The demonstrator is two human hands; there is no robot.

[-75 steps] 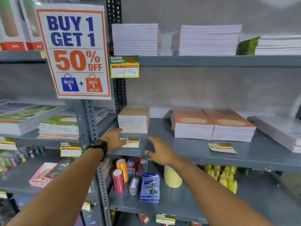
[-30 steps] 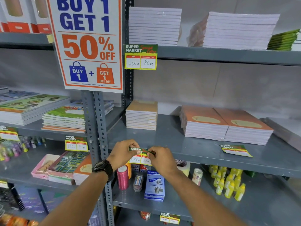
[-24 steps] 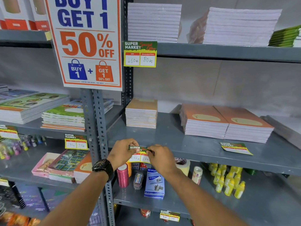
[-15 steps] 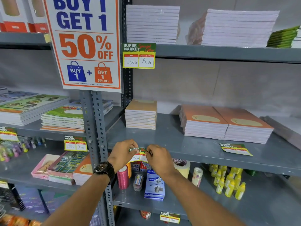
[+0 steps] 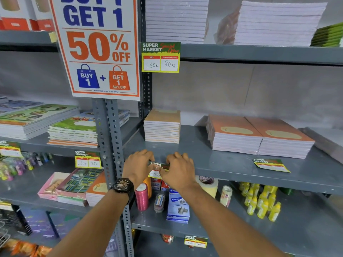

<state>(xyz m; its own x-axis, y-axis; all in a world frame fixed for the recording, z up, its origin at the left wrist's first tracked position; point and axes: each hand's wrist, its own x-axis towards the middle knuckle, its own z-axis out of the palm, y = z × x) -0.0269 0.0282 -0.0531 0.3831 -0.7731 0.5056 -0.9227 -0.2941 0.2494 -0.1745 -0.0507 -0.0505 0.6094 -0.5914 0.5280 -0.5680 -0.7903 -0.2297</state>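
A green, red and yellow supermarket price tag (image 5: pixel 158 168) sits at the front edge of the grey middle shelf (image 5: pixel 232 166), below a small stack of tan notebooks (image 5: pixel 162 126). My left hand (image 5: pixel 138 167), with a black watch at the wrist, holds the tag's left end with curled fingers. Pressed close on the other side, my right hand (image 5: pixel 181 172) holds the tag's right end and covers much of it. Only the word SUPER and a handwritten price show between the two hands.
A second price tag (image 5: pixel 270 165) lies flat on the same shelf near two stacks of orange notebooks (image 5: pixel 259 136). A large 50% OFF sign (image 5: pixel 98 47) hangs on the upright post. Below are thread spools (image 5: pixel 142 196), a blue box (image 5: pixel 178 206), tape rolls and yellow bottles (image 5: pixel 263 202).
Both hands went from resting on the shelf to holding the tag at its edge. Over the last second they closed in on it and now cover more of it.
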